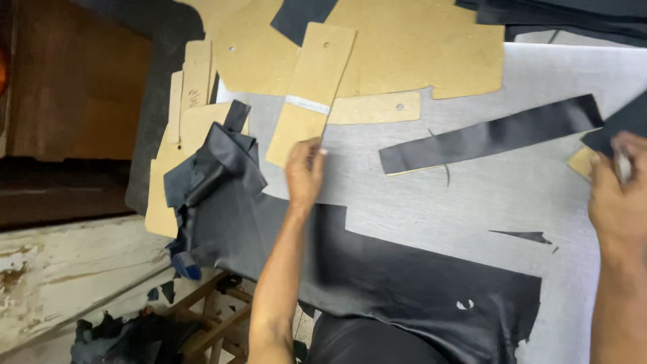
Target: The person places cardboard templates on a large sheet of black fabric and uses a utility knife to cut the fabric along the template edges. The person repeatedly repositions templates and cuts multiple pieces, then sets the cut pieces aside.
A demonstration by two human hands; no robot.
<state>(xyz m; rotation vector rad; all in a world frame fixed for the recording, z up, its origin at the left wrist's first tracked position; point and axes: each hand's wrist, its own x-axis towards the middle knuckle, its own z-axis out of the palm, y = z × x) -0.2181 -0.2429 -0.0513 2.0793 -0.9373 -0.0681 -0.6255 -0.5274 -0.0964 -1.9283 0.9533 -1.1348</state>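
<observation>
Head view: left hand (304, 176) touching cardboard template (311, 94).

A long black leather strip (490, 133) lies on the grey table (472, 195); scraps (101, 334) litter the floor.

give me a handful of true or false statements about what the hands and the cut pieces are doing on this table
1. The left hand touches the lower end of a tan cardboard template. True.
2. The long black strip lies between the two hands, with neither hand on it. True.
3. The right hand rests flat and empty in the middle of the grey table. False: it is at the right edge, gripping a slim metallic tool over a dark piece.
4. The large black leather sheet is rolled up tight. False: it lies spread out, bunched only at its left end.
5. The template has a small hole near its top. True.
</observation>
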